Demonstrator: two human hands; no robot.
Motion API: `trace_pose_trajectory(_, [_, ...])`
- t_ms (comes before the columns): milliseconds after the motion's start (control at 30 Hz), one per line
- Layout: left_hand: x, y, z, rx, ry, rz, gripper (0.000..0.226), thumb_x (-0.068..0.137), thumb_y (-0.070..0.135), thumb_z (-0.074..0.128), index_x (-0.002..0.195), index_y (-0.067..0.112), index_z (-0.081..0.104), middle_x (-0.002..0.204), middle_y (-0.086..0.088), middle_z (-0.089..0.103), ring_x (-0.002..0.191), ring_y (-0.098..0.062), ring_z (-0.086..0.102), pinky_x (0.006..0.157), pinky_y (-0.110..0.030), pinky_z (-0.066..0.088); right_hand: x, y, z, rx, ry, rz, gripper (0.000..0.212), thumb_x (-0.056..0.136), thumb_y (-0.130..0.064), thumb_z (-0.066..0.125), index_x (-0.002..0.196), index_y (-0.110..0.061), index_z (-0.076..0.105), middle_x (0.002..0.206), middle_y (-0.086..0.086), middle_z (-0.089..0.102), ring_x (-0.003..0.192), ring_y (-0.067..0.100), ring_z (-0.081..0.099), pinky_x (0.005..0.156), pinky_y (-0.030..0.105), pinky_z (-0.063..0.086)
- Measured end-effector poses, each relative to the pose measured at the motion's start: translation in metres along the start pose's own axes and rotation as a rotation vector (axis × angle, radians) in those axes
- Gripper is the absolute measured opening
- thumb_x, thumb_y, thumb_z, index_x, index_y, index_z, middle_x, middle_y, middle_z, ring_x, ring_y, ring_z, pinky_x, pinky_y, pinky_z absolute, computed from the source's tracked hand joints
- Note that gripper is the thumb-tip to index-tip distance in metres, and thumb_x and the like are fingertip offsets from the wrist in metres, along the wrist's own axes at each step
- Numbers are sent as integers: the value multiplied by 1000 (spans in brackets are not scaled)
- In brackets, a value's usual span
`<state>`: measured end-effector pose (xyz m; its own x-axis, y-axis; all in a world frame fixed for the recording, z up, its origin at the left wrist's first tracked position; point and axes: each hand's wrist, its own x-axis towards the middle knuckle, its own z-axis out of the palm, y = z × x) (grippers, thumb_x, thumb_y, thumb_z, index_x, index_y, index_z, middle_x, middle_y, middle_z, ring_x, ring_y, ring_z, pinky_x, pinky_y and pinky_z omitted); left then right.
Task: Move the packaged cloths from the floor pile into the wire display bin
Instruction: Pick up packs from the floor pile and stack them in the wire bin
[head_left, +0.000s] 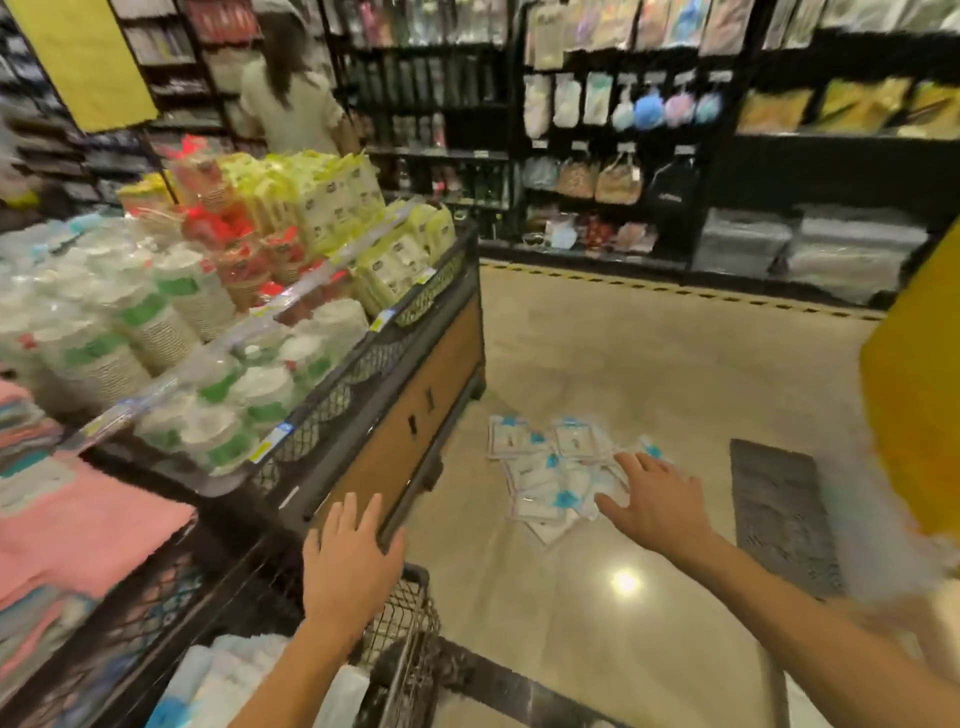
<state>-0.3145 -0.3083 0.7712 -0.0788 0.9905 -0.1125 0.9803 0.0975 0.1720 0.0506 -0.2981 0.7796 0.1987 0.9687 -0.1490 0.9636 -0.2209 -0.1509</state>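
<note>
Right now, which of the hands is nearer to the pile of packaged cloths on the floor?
Right. The right hand reaches over the pile; the left hand is off beside it, above the wire bin.

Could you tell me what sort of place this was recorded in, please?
Most likely a household-goods shop. Black shelving along the wall holds hanging packaged goods, a display island is heaped with wrapped paper cups and carries price tags on its edge, and another person stands browsing in the aisle.
</note>
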Motion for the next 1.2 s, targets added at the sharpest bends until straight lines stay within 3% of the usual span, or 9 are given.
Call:
trace_pose_trajectory(133, [35, 44, 5, 3, -50, 45, 69, 103, 62, 31, 163, 31, 18, 171, 0, 13, 158, -21, 9, 127, -47, 12, 16, 48, 4, 11, 8, 84, 73, 95, -70, 44, 156, -32, 33, 161, -4, 40, 145, 26, 41, 116, 49, 32])
trace_pose_trajectory(400, [98, 118, 22, 50, -20, 50, 70, 103, 61, 28, 164, 30, 15, 171, -3, 14, 158, -22, 10, 127, -48, 11, 89, 108, 5, 24, -23, 83, 76, 94, -70, 43, 158, -30, 32, 164, 0, 37, 146, 28, 39, 116, 53, 34])
trace_pose_trajectory(667, [170, 164, 31, 95, -31, 115, 68, 104, 57, 29, 164, 28, 16, 170, -5, 16, 158, -22, 11, 127, -48, 13, 164, 119, 4, 10, -71, 73, 76, 97, -68, 41, 161, -30, 26, 168, 2, 29, 153, 30, 29, 121, 59, 27])
trace_pose_trajectory(1200, [416, 228, 64, 158, -182, 305, 66, 103, 56, 27, 163, 28, 18, 172, -5, 9, 158, -24, 7, 127, -51, 10, 323, 115, -9, -33, -22, 290, 74, 93, -71, 46, 153, -28, 44, 156, 1, 44, 147, 29, 35, 118, 62, 23])
